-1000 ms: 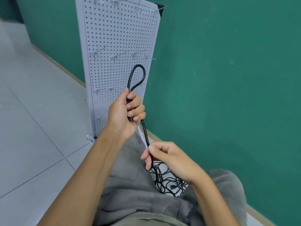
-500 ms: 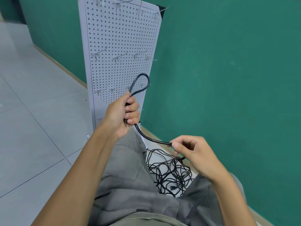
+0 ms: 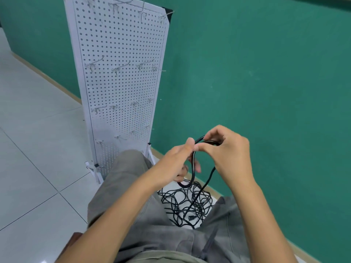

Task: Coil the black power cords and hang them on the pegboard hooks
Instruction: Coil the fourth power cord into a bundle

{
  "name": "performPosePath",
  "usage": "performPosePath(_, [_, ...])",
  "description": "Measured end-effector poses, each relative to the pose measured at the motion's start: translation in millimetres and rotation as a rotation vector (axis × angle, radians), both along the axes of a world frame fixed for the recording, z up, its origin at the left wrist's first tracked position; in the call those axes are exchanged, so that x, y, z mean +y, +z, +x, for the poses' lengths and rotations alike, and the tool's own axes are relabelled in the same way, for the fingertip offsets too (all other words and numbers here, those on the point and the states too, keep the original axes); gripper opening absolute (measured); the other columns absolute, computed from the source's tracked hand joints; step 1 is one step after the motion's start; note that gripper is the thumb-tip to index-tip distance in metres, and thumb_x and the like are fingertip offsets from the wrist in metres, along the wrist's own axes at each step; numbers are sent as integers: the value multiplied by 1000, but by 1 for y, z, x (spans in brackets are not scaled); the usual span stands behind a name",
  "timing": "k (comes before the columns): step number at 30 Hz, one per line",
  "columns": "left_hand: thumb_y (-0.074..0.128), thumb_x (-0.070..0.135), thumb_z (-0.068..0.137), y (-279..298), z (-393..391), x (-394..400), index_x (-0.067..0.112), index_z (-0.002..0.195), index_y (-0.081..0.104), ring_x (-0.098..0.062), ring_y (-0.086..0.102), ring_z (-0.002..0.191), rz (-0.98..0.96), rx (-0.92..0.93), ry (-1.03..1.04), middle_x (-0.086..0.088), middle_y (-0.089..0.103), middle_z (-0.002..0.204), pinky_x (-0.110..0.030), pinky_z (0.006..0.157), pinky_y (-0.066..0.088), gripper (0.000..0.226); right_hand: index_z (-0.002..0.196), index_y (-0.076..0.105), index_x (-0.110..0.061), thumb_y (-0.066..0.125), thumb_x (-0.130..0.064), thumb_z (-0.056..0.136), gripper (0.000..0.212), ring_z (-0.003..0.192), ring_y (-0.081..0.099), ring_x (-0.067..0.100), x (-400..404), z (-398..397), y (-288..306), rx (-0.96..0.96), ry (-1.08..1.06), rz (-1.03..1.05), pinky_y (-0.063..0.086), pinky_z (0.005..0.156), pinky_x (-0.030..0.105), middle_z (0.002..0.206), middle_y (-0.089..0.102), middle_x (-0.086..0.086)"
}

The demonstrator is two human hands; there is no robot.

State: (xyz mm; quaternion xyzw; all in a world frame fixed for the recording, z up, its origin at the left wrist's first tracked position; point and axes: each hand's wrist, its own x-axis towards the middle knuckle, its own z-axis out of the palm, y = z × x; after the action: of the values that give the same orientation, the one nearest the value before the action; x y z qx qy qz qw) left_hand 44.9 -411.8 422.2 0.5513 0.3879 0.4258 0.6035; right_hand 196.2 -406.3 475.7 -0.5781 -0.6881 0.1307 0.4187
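Note:
My left hand (image 3: pixel 176 162) grips a black power cord (image 3: pixel 193 166) whose loop now hangs down from its fist. My right hand (image 3: pixel 226 149) pinches the same cord at the top, right against my left thumb, with a strand trailing down from it. A tangled pile of black cords (image 3: pixel 187 204) lies on the floor between my knees. The white pegboard (image 3: pixel 121 44) stands upright beyond my hands, with several bare metal hooks (image 3: pixel 117 69) in rows.
A green wall (image 3: pixel 266 73) runs behind the pegboard and along my right. Pale floor tiles (image 3: pixel 34 149) spread to the left. My legs in grey trousers (image 3: pixel 123 186) flank the cord pile. The pegboard's white feet (image 3: pixel 93 168) sit on the floor.
My left hand dropped lower and turned, so the loop that pointed up now hangs down. My right hand rose from the trailing cord and met the left hand at the cord's top.

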Motion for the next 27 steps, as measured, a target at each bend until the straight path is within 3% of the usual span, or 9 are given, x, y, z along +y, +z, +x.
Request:
performPosePath(3, [60, 29, 103, 3, -3, -1, 24, 100, 59, -9, 28, 47, 69, 68, -109, -10, 65, 80, -22, 44, 21, 6, 74, 63, -20, 92, -19, 69, 29, 65, 59, 6, 1, 0, -4, 61, 9, 10, 43, 60, 15, 69, 67, -7])
performPosePath(7, [60, 13, 102, -2, -7, 2, 16, 90, 51, -11, 36, 47, 66, 90, -76, -4, 60, 65, -23, 45, 31, 15, 89, 64, -23, 77, -5, 87, 22, 82, 67, 3, 0, 5, -7, 147, 152, -62, 46, 73, 13, 83, 73, -9])
performPosePath(9, [57, 13, 103, -2, -11, 6, 12, 88, 46, -12, 42, 49, 75, 46, -6, 2, 52, 57, -26, 53, 40, 19, 96, 66, -24, 74, -4, 90, 22, 80, 67, 4, -2, 11, -7, 191, 204, -91, 48, 75, 16, 85, 73, -9])
performPosePath(12, [53, 4, 103, 1, -17, 9, 15, 93, 42, -10, 31, 48, 22, -193, 33, 6, 34, 55, -24, 51, 33, 18, 93, 67, -12, 77, -5, 88, 13, 55, 57, 10, -8, 15, -11, 368, 176, -142, 48, 58, 19, 68, 64, 0])
performPosePath(14, [50, 0, 103, 4, -20, 10, 19, 82, 37, -12, 26, 48, -5, -290, 76, 5, 29, 53, -24, 48, 30, 31, 85, 68, -7, 77, -9, 89, 10, 50, 55, 12, -12, 14, -19, 394, 151, -180, 49, 54, 21, 62, 60, 3])
performPosePath(19, [47, -2, 102, 6, -26, 11, 22, 76, 33, -14, 22, 50, 6, -329, 121, 3, 26, 53, -25, 48, 28, 38, 92, 69, -6, 70, -8, 94, 3, 64, 57, 13, -15, 20, -39, 492, 265, -362, 51, 69, 22, 69, 61, 2])
performPosePath(24, [59, -3, 98, 3, -25, 14, 25, 77, 30, -11, 22, 46, 6, -435, 210, 5, 23, 55, -23, 46, 31, 45, 69, 65, -11, 70, -29, 92, 29, 68, 57, 14, -19, 20, -51, 490, 222, -344, 49, 75, 20, 66, 63, 3])
performPosePath(27, [61, -3, 97, -2, -21, 15, 24, 78, 31, -12, 24, 47, -7, -399, 242, 4, 23, 58, -23, 47, 34, 45, 64, 63, -17, 68, -36, 88, 31, 66, 55, 16, -21, 19, -53, 693, 232, -282, 53, 85, 36, 62, 55, 0])
